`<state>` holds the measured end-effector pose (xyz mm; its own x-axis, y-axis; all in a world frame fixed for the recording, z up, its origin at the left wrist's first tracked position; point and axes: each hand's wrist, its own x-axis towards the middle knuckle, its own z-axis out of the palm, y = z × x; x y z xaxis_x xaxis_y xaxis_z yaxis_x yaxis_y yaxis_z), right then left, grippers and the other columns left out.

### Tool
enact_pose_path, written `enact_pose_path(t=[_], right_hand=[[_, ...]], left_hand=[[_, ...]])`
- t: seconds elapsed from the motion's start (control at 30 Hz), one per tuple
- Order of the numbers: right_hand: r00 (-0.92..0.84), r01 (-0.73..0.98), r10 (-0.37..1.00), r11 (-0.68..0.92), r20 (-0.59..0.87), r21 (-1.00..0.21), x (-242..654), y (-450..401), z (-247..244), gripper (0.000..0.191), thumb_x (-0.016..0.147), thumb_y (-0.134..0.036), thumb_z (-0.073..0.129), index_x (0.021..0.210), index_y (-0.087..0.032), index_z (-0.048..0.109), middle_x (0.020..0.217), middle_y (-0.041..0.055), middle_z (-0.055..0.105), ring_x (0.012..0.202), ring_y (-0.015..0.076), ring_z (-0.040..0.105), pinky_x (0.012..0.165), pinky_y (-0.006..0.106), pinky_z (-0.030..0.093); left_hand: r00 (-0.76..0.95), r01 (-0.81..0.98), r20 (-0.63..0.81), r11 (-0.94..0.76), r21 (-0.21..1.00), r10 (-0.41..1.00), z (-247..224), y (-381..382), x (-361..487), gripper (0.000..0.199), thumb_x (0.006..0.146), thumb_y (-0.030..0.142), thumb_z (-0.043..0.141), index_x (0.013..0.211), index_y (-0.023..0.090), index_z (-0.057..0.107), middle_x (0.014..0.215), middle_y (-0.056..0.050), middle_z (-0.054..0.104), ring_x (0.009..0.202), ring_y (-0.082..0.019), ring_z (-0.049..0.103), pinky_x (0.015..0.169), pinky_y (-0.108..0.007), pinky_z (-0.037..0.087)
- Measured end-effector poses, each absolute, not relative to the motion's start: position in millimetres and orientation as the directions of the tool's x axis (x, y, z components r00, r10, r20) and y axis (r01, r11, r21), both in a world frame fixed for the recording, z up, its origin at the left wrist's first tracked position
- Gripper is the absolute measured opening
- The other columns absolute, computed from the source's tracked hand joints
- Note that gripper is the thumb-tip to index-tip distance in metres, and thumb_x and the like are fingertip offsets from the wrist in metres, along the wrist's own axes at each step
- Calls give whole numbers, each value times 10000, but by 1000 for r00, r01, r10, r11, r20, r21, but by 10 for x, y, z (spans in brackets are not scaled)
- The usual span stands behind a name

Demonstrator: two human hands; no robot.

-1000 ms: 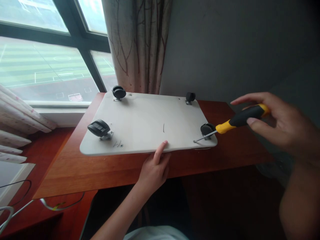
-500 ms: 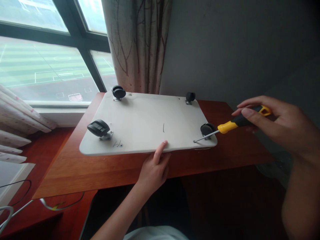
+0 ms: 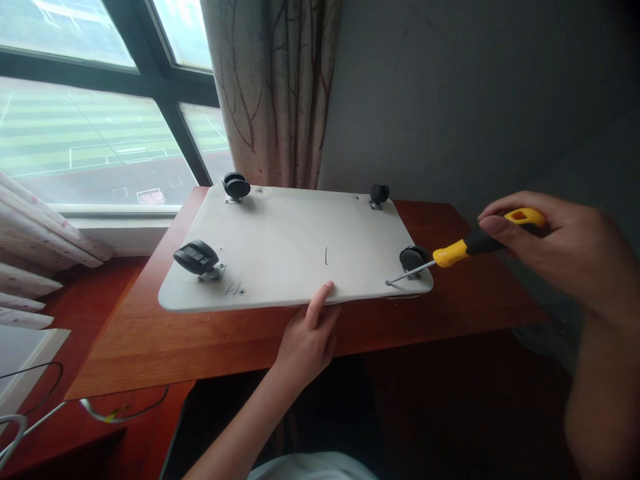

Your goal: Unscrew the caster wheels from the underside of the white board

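A white board (image 3: 290,240) with rounded corners lies on the wooden table, black casters facing up at its corners. My left hand (image 3: 307,340) grips the board's near edge, thumb on top and the other fingers underneath. In my right hand (image 3: 555,240) is the black-and-yellow handle of a screwdriver (image 3: 453,253). Its metal tip meets a screw (image 3: 388,283) near the front right corner, and the shaft passes by the front right caster (image 3: 414,257). Another caster (image 3: 197,257) stands at the front left, beside a screw (image 3: 242,292).
The wooden table (image 3: 165,353) extends past the board on both sides. Behind it hang a patterned curtain (image 3: 280,93) and a grey wall. A window is at the left, and cables (image 3: 120,415) run below the table's left end.
My right hand has shifted its hold and turned the screwdriver's handle slightly, showing more of the yellow end. The tip stays at the same screw, and my left hand keeps its place.
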<state>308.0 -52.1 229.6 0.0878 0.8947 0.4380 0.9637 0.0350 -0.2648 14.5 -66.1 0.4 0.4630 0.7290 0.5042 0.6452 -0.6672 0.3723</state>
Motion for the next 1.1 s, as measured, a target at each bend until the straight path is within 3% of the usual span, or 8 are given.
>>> enact_pose_path(t=[0.07, 0.17, 0.23, 0.4, 0.67, 0.83, 1.0, 1.1], right_hand=[[98, 957, 885, 42, 456, -287, 3045, -511, 2277, 327, 830, -532, 656, 1048, -293, 699, 800, -12, 684, 633, 151, 616, 572, 282, 439], [-22, 869, 923, 208, 385, -449, 2981, -525, 2279, 443, 834, -400, 660, 1261, -316, 578, 1026, 4, 718, 922, 193, 686, 739, 284, 502], [-77, 855, 925, 254, 372, -453, 2949, -538, 2298, 424, 841, -388, 639, 1250, -305, 568, 1094, 16, 713, 1038, 210, 667, 798, 293, 502], [24, 993, 876, 37, 482, -116, 2854, -553, 2331, 421, 785, -599, 674, 1062, -283, 678, 852, 5, 716, 693, 188, 638, 654, 305, 451], [-106, 973, 914, 176, 391, -149, 2527, -619, 2436, 430, 739, -442, 643, 1139, -295, 595, 941, -4, 724, 729, 192, 674, 664, 296, 486], [-279, 958, 914, 286, 295, 18, 2507, -573, 2531, 349, 804, -475, 548, 1097, -297, 611, 1078, 40, 711, 755, 230, 675, 644, 330, 482], [-227, 973, 904, 225, 363, 49, 2465, -500, 2516, 263, 817, -516, 609, 901, -269, 632, 736, 4, 685, 590, 192, 612, 561, 296, 412], [-248, 966, 908, 259, 339, 12, 2406, -481, 2522, 207, 799, -467, 625, 847, -266, 629, 679, -23, 660, 535, 162, 581, 541, 278, 405]], left_hand=[[465, 643, 501, -667, 375, 730, 5, -662, 144, 369, 896, 77, 492, 1246, 163, 572, 1579, -164, 291, 1063, -255, 654, 848, -384, 589], [466, 640, 500, -668, 379, 730, 3, -663, 143, 379, 895, 80, 489, 1256, 165, 566, 1581, -164, 291, 1098, -267, 643, 852, -388, 592], [465, 643, 497, -665, 379, 733, 4, -663, 144, 386, 896, 80, 489, 1265, 166, 563, 1583, -161, 289, 1110, -270, 638, 861, -393, 591], [462, 650, 502, -664, 369, 731, 8, -664, 146, 383, 904, 86, 495, 1273, 165, 563, 1580, -162, 296, 1048, -248, 659, 836, -381, 598], [456, 681, 512, -656, 326, 728, 6, -658, 150, 360, 886, 95, 525, 1233, 165, 590, 1572, -153, 322, 1044, -264, 667, 826, -395, 606], [442, 697, 543, -654, 292, 714, 9, -655, 159, 352, 886, 110, 535, 1229, 159, 595, 1551, -160, 360, 1050, -278, 667, 796, -404, 611], [440, 698, 546, -654, 292, 713, 4, -654, 161, 357, 884, 104, 531, 1231, 159, 594, 1556, -157, 355, 1048, -266, 667, 795, -393, 610], [444, 702, 537, -651, 290, 718, 13, -656, 157, 348, 889, 107, 515, 1223, 162, 597, 1553, -161, 363, 1041, -270, 665, 781, -397, 609]])
